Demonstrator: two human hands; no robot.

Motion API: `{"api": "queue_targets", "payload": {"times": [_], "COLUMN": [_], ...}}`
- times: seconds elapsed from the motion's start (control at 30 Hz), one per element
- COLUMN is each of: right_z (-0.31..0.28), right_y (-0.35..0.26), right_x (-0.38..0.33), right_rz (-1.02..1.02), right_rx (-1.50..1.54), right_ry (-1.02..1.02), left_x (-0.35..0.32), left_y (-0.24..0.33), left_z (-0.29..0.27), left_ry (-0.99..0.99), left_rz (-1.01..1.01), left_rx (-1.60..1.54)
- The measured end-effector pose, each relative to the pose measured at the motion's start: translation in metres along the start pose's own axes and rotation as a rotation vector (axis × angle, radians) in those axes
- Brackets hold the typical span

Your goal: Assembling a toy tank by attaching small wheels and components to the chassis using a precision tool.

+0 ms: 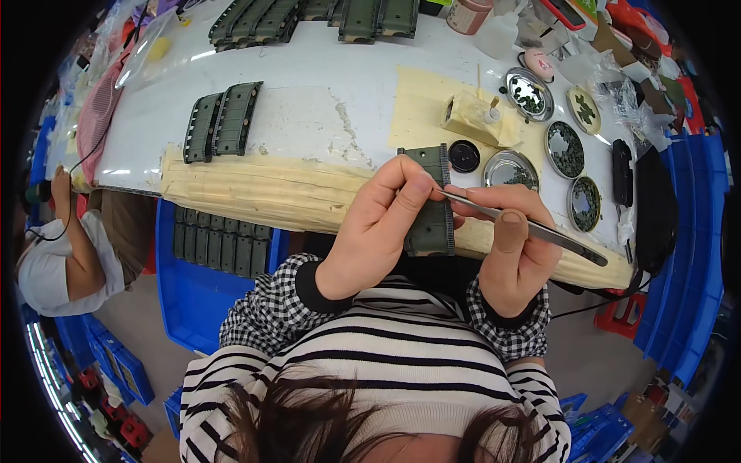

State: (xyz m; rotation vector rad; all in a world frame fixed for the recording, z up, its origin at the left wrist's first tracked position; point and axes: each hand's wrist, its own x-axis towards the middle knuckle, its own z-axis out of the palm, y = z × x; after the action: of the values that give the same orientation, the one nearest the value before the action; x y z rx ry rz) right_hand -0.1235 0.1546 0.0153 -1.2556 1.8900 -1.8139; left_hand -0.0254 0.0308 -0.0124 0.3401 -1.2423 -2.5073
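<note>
My right hand [519, 239] grips a pair of metal tweezers [567, 241], their tips meeting the fingertips of my left hand [384, 224]. The left thumb and forefinger are pinched together at those tips; whatever sits between them is too small to make out. Under both hands a dark green ribbed plastic part [430, 228] lies at the table's padded edge, partly covered by my fingers. Just right of it are a round black lid [464, 156] and a metal dish [511, 171] with small dark green pieces.
More dishes of small green pieces [564, 150] stand on the right, beside a tape-wrapped block [482, 119]. Two similar green parts [224, 121] lie left; others are stacked at the back. A blue bin [193, 282] of green parts sits below left. Another person [73, 258] works at far left.
</note>
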Motion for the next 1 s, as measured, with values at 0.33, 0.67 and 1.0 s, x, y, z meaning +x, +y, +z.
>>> {"api": "queue_targets", "payload": {"times": [0.33, 0.67, 1.0], "right_z": [0.001, 0.004, 0.008], "right_y": [0.006, 0.007, 0.008], "right_x": [0.0, 0.0, 0.0], "right_rz": [-0.049, -0.013, -0.01], "right_rx": [0.064, 0.101, 0.14], "right_ry": [0.012, 0.027, 0.021], "left_x": [0.0, 0.0, 0.0], "left_y": [-0.002, -0.007, -0.012], "left_z": [-0.001, -0.004, -0.008], "left_ry": [-0.001, 0.004, 0.029], "left_rz": [0.057, 0.117, 0.15], "left_rx": [-0.008, 0.089, 0.055]}}
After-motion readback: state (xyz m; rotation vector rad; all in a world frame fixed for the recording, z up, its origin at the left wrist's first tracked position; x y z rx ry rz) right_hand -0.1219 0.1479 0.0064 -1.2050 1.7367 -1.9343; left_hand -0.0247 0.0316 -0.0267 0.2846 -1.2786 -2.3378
